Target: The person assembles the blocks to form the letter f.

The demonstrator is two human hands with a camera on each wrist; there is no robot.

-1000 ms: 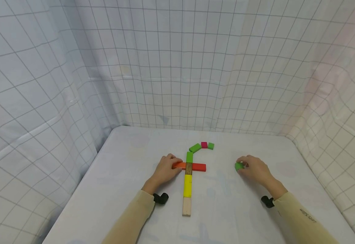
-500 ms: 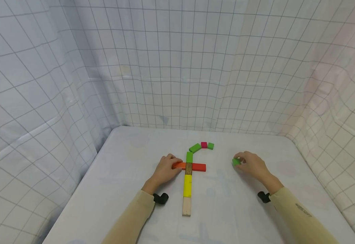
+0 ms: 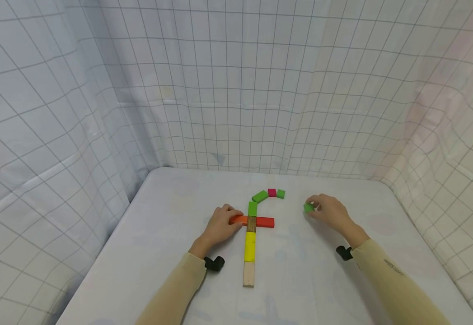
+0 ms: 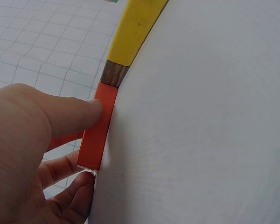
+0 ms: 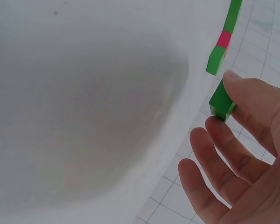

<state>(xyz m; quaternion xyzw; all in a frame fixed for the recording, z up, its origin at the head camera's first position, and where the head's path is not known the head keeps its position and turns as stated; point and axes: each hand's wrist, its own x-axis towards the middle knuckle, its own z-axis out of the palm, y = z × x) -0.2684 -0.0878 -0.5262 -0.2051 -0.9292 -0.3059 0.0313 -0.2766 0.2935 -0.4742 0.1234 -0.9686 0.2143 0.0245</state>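
Note:
My left hand (image 3: 220,224) pinches an orange block (image 4: 95,133) between thumb and fingers. One end of that block meets a dark brown wooden block (image 3: 251,224). My right hand (image 3: 330,212) pinches a small green block (image 5: 221,101) between thumb and fingers, to the right of the laid row. A red block (image 3: 265,222) extends right from the brown one. Below the brown block, a yellow block (image 3: 250,247) and a pale wooden block (image 3: 249,274) run towards me. Above it lies a green block (image 3: 252,208).
From the top, another green block (image 3: 260,196) slants up to the right, then a pinkish-red cube (image 3: 272,192) and a small green cube (image 3: 281,193). The blocks lie on a white-covered table (image 3: 171,189). Gridded white sheets (image 3: 236,90) hang behind and on both sides.
My right hand has moved left and away from me, carrying the green block closer to the small green cube. The left hand and the laid blocks stay in place.

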